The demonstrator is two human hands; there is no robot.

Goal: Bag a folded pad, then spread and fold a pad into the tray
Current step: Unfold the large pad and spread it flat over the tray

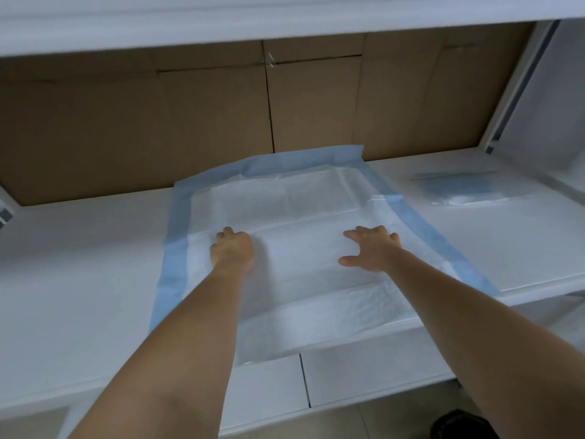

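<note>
We count two bare hands, left hand (232, 248) and right hand (370, 248); one spread pad (285, 201) under both palms; one bagged pad (468, 191) (beyond the right hand).

There is only one view, from a camera on the person's head. It looks forward and down, from above the near edge of the white table (79, 280), and it is close: both forearms enter from the bottom edge and reach to the middle of the picture. The lens is wide, so the table edges look bent. The view faces the far edge, where a brown cardboard wall (142, 122) stands under a white shelf (285, 23). At the bottom right corner a piece of the floor (389, 421) is visible.
</note>
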